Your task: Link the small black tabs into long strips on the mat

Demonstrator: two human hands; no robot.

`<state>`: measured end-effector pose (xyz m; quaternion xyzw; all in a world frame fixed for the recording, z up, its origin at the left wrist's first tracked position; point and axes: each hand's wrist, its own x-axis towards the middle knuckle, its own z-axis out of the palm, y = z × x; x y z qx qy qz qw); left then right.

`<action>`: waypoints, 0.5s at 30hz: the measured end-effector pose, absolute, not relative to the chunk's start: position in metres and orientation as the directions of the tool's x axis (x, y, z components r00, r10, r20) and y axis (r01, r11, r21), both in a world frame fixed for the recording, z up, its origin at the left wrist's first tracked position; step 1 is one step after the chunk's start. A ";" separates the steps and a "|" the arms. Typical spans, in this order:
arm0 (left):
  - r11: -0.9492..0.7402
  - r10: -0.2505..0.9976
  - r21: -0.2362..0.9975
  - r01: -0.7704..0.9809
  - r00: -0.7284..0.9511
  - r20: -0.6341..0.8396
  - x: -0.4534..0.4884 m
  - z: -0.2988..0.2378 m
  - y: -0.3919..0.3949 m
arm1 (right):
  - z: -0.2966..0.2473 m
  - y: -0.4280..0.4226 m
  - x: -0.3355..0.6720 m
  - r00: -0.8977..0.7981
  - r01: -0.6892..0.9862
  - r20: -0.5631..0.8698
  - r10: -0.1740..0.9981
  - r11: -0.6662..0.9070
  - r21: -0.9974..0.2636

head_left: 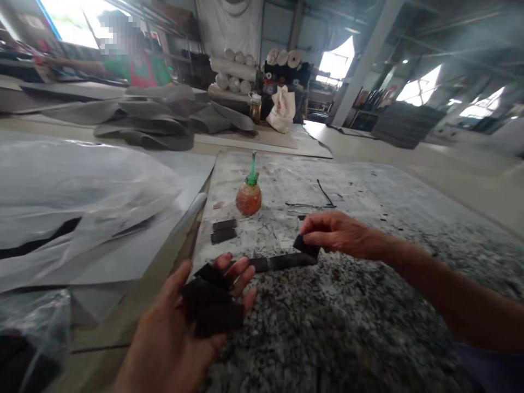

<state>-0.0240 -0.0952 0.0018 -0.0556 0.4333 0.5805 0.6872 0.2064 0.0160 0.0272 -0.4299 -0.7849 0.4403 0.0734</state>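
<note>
My left hand (176, 322) is palm up at the lower left, fingers curled around several small black fabric-like pieces (219, 316). With thumb and fingertips, my right hand (333, 234) pinches another black piece (307, 246) at the right end of a row. That row is a dark strip (282, 262) of flat pieces on the stained board (347, 327); my left fingers hide its left end. Two small black rectangles (224, 235) lie beyond my left hand. Behind them stands a round bottle (248, 198) of orange-brown liquid with a green top.
Thin black scraps (313, 205) lie on the board beyond my right hand. Clear plastic sheeting (82, 191) covers the left side. Farther back are grey sheets (155, 117), a jar (255, 107), a cloth bag (282, 109) and fabric rolls (234, 83). A person in green (139, 68) is at the far left.
</note>
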 end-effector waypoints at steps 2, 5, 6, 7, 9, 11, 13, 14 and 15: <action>0.322 0.743 0.449 -0.833 -0.072 -0.666 -0.024 0.001 -0.094 | 0.023 0.020 0.233 -0.611 0.673 -0.293 0.736 0.286 -0.682; 0.330 0.743 0.463 -0.823 -0.076 -0.665 -0.023 -0.003 -0.094 | 0.013 0.020 0.255 -0.595 0.721 -0.332 0.732 0.304 -0.623; 0.330 0.745 0.469 -0.819 -0.078 -0.662 -0.022 -0.005 -0.094 | 0.011 0.020 0.258 -0.593 0.730 -0.338 0.731 0.310 -0.609; 0.332 0.746 0.473 -0.816 -0.080 -0.661 -0.022 -0.008 -0.093 | 0.009 0.021 0.260 -0.592 0.736 -0.341 0.731 0.316 -0.599; 0.335 0.744 0.483 -0.809 -0.088 -0.663 -0.023 -0.012 -0.093 | 0.007 0.022 0.261 -0.595 0.742 -0.342 0.728 0.333 -0.582; 0.336 0.736 0.494 -0.802 -0.104 -0.669 -0.023 -0.016 -0.092 | 0.006 0.025 0.261 -0.602 0.745 -0.339 0.723 0.355 -0.565; 0.347 0.726 0.494 -0.797 -0.105 -0.680 -0.024 -0.018 -0.091 | 0.007 0.028 0.259 -0.606 0.750 -0.333 0.722 0.380 -0.542; 0.352 0.720 0.490 -0.798 -0.103 -0.686 -0.024 -0.018 -0.091 | 0.007 0.029 0.258 -0.605 0.754 -0.329 0.725 0.390 -0.528; 0.359 0.713 0.482 -0.799 -0.097 -0.694 -0.023 -0.018 -0.091 | 0.007 0.029 0.257 -0.602 0.761 -0.325 0.730 0.399 -0.512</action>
